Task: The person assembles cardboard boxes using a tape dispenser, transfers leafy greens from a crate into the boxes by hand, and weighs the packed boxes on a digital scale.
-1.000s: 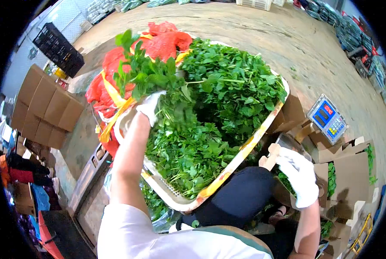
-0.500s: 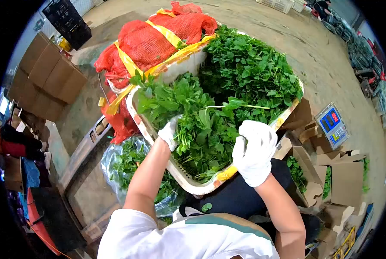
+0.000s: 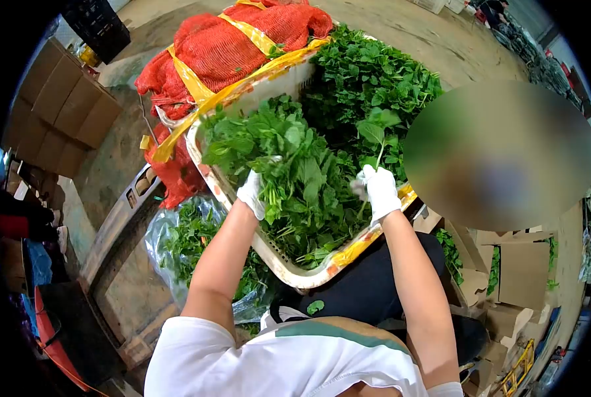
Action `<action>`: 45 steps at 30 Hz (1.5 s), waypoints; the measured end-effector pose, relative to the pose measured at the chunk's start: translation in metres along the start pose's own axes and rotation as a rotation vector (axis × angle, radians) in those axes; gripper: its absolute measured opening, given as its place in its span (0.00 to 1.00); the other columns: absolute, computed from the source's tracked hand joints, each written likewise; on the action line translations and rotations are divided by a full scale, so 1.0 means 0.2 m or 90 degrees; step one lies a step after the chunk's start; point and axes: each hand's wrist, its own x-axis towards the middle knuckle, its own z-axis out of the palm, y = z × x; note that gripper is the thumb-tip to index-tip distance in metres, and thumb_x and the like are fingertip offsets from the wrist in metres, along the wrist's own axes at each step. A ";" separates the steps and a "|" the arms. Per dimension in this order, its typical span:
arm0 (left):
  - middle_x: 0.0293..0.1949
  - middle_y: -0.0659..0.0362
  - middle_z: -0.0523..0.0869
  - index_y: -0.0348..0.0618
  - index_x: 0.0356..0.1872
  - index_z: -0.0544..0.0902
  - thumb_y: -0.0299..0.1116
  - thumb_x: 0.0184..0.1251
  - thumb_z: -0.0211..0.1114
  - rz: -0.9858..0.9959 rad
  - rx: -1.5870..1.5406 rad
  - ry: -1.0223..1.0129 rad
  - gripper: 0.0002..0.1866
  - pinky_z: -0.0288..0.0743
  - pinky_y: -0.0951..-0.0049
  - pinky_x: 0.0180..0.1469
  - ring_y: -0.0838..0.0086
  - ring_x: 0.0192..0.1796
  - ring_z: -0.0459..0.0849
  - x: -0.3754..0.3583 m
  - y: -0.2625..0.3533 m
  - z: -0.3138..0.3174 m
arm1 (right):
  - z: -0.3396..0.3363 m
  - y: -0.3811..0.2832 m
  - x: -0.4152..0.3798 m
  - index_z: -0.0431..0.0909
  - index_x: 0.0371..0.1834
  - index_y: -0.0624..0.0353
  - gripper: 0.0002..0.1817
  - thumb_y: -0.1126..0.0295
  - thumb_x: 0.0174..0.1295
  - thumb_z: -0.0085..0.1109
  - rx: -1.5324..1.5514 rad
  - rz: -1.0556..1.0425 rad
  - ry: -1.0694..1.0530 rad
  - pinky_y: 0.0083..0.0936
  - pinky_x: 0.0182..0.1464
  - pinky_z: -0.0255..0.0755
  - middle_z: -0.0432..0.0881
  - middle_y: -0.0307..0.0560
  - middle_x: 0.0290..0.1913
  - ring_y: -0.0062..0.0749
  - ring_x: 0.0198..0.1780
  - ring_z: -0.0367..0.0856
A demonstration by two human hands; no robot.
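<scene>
My left hand, in a white glove, is closed around the stems of a bunch of leafy greens at the near left of the white plastic crate. My right hand, gloved too, pinches the stem of a single leafy sprig over the crate's right side. The sprig points up and away from me. More loose greens lie in the crate below both hands, and a dense pile of greens fills its far right part.
Red mesh sacks with yellow straps lie beyond the crate. A clear plastic bag of greens is at the left. Cardboard boxes with greens stand at the right, below a blurred patch. Stacked cartons stand far left.
My right hand has moved slightly left and up and now grips the sprig's stem, which has swung from lying sideways to upright. The bunch in my left hand has shifted a little.
</scene>
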 end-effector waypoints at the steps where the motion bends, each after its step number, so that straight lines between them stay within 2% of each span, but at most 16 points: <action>1: 0.42 0.57 0.81 0.44 0.47 0.76 0.47 0.60 0.53 0.018 0.028 0.178 0.20 0.76 0.65 0.40 0.69 0.39 0.79 -0.09 0.01 0.10 | 0.04 0.03 0.02 0.73 0.30 0.65 0.17 0.59 0.59 0.46 0.010 -0.056 0.041 0.27 0.26 0.67 0.74 0.43 0.18 0.27 0.20 0.73; 3: 0.48 0.56 0.77 0.44 0.52 0.72 0.55 0.61 0.46 0.056 0.088 0.266 0.28 0.72 0.62 0.46 0.65 0.46 0.76 -0.01 -0.05 -0.05 | 0.03 -0.11 -0.11 0.74 0.35 0.64 0.19 0.55 0.58 0.47 -0.304 -0.115 -0.112 0.31 0.40 0.69 0.78 0.54 0.32 0.40 0.35 0.76; 7: 0.50 0.54 0.77 0.42 0.52 0.73 0.48 0.64 0.41 0.085 -0.016 0.047 0.24 0.70 0.63 0.52 0.63 0.48 0.76 -0.14 -0.05 0.27 | 0.14 -0.11 -0.27 0.43 0.67 0.60 0.48 0.51 0.51 0.60 0.126 -0.148 -0.368 0.27 0.63 0.53 0.63 0.56 0.61 0.35 0.61 0.63; 14: 0.41 0.57 0.81 0.42 0.45 0.77 0.42 0.59 0.52 0.045 0.013 -0.172 0.18 0.74 0.66 0.44 0.65 0.42 0.79 0.03 0.01 0.05 | 0.20 -0.02 -0.22 0.43 0.64 0.73 0.53 0.76 0.36 0.69 0.213 -0.147 -0.354 0.22 0.54 0.64 0.70 0.54 0.53 0.31 0.51 0.71; 18: 0.44 0.58 0.80 0.46 0.49 0.74 0.43 0.61 0.50 -0.003 0.141 0.001 0.19 0.75 0.67 0.40 0.68 0.41 0.79 -0.07 0.01 0.05 | 0.13 0.01 -0.11 0.74 0.43 0.66 0.26 0.70 0.37 0.66 0.090 -0.069 -0.130 0.24 0.49 0.67 0.79 0.46 0.41 0.33 0.42 0.75; 21: 0.66 0.49 0.49 0.48 0.62 0.61 0.56 0.51 0.57 -0.100 0.371 0.164 0.38 0.51 0.51 0.59 0.61 0.65 0.51 -0.12 0.02 0.17 | 0.08 -0.04 -0.12 0.74 0.44 0.61 0.21 0.74 0.42 0.64 0.316 -0.096 -0.113 0.24 0.49 0.65 0.79 0.39 0.41 0.28 0.42 0.75; 22: 0.50 0.54 0.72 0.45 0.49 0.75 0.49 0.55 0.55 -0.030 0.403 0.232 0.24 0.69 0.55 0.45 0.64 0.49 0.69 -0.13 -0.02 0.22 | 0.09 -0.07 -0.14 0.74 0.45 0.60 0.21 0.75 0.44 0.63 0.342 -0.053 -0.100 0.23 0.50 0.65 0.79 0.38 0.41 0.27 0.43 0.74; 27: 0.58 0.52 0.69 0.43 0.54 0.71 0.31 0.59 0.53 0.067 0.291 0.093 0.20 0.59 0.63 0.61 0.65 0.59 0.66 0.08 -0.26 0.14 | 0.14 -0.11 -0.26 0.66 0.56 0.56 0.30 0.76 0.46 0.65 0.384 -0.154 -0.274 0.22 0.56 0.59 0.74 0.38 0.50 0.24 0.51 0.70; 29: 0.53 0.50 0.73 0.41 0.54 0.71 0.27 0.53 0.54 0.569 1.249 0.025 0.22 0.62 0.70 0.58 0.61 0.55 0.71 0.02 -0.31 0.27 | 0.13 -0.06 -0.24 0.65 0.57 0.56 0.31 0.73 0.47 0.65 0.380 -0.213 -0.323 0.23 0.56 0.59 0.73 0.37 0.52 0.24 0.52 0.69; 30: 0.50 0.48 0.75 0.41 0.51 0.73 0.28 0.54 0.54 0.228 1.453 -0.035 0.20 0.65 0.68 0.55 0.59 0.53 0.72 -0.03 -0.29 0.37 | 0.13 -0.02 -0.20 0.64 0.57 0.56 0.31 0.70 0.49 0.64 0.375 -0.243 -0.341 0.24 0.56 0.59 0.72 0.37 0.53 0.24 0.53 0.68; 34: 0.40 0.46 0.80 0.36 0.44 0.75 0.36 0.51 0.58 0.507 1.124 -0.109 0.19 0.71 0.64 0.46 0.55 0.43 0.78 -0.07 -0.32 0.47 | 0.02 -0.08 -0.24 0.68 0.54 0.55 0.27 0.72 0.47 0.64 0.282 -0.162 -0.341 0.24 0.51 0.65 0.75 0.37 0.49 0.24 0.48 0.72; 36: 0.36 0.43 0.80 0.36 0.44 0.74 0.45 0.46 0.61 -0.152 1.176 -0.164 0.26 0.72 0.65 0.44 0.55 0.40 0.79 -0.20 -0.23 0.71 | -0.02 -0.12 -0.27 0.70 0.50 0.57 0.22 0.76 0.49 0.58 0.361 -0.138 -0.321 0.26 0.49 0.69 0.76 0.41 0.47 0.28 0.47 0.75; 37: 0.34 0.40 0.80 0.34 0.46 0.72 0.52 0.41 0.62 0.068 1.080 -0.163 0.34 0.71 0.65 0.44 0.55 0.39 0.79 -0.23 -0.25 0.71 | -0.04 -0.14 -0.27 0.70 0.50 0.58 0.21 0.76 0.50 0.56 0.405 -0.123 -0.325 0.27 0.48 0.70 0.77 0.42 0.47 0.30 0.46 0.76; 41: 0.49 0.39 0.73 0.32 0.51 0.69 0.49 0.42 0.65 0.247 0.984 -0.236 0.37 0.68 0.67 0.51 0.55 0.50 0.75 -0.34 -0.18 0.81 | -0.18 -0.18 -0.26 0.71 0.47 0.61 0.15 0.73 0.55 0.51 0.565 -0.105 -0.313 0.32 0.41 0.75 0.78 0.46 0.42 0.34 0.39 0.79; 42: 0.60 0.42 0.61 0.34 0.58 0.63 0.45 0.43 0.66 0.592 0.940 -0.317 0.40 0.66 0.66 0.54 0.57 0.58 0.68 -0.26 -0.23 0.74 | -0.22 -0.19 -0.26 0.71 0.47 0.60 0.15 0.71 0.55 0.51 0.610 -0.112 -0.312 0.32 0.40 0.76 0.78 0.46 0.42 0.35 0.39 0.79; 45: 0.64 0.52 0.57 0.39 0.63 0.57 0.42 0.47 0.66 0.316 0.706 -0.311 0.42 0.67 0.67 0.54 0.66 0.56 0.68 -0.34 -0.17 0.77 | -0.37 -0.20 -0.24 0.70 0.48 0.58 0.17 0.68 0.54 0.52 0.688 -0.168 -0.328 0.34 0.40 0.76 0.78 0.46 0.41 0.36 0.38 0.79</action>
